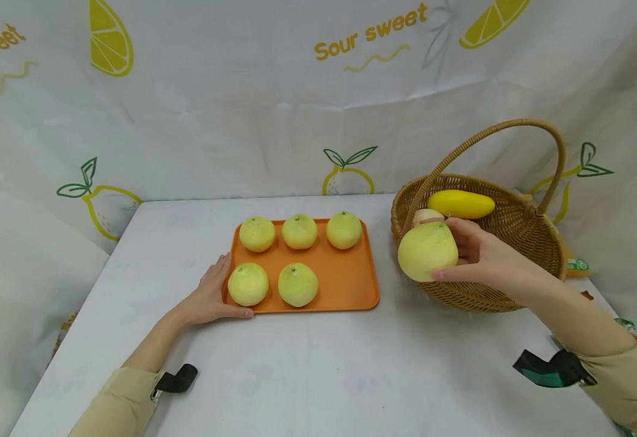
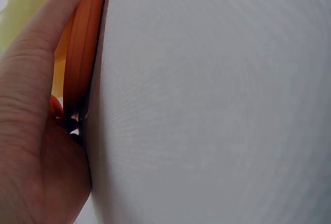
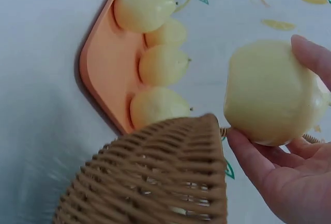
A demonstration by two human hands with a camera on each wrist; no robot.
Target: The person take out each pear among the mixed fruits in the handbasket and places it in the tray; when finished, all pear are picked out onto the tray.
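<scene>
My right hand (image 1: 473, 255) grips a pale yellow-green pear (image 1: 427, 250) between thumb and fingers, held up at the left rim of a wicker basket (image 1: 542, 240). In the right wrist view the pear (image 3: 271, 92) hangs above the wicker edge, clear of it. An orange tray (image 1: 348, 282) lies on the table with several like pears on it: three in the back row, two in front (image 1: 298, 284). My left hand (image 1: 211, 294) rests against the tray's front left corner, fingers along the left side. Its thumb (image 2: 44, 32) lies along the front rim.
Inside the basket lie a long yellow fruit (image 1: 460, 204) and a paler round item, partly hidden behind the held pear. The basket's tall handle (image 1: 506, 124) arches over it. A printed white cloth (image 1: 241, 121) hangs behind the table. Packaging (image 1: 577, 265) shows beyond the basket at right.
</scene>
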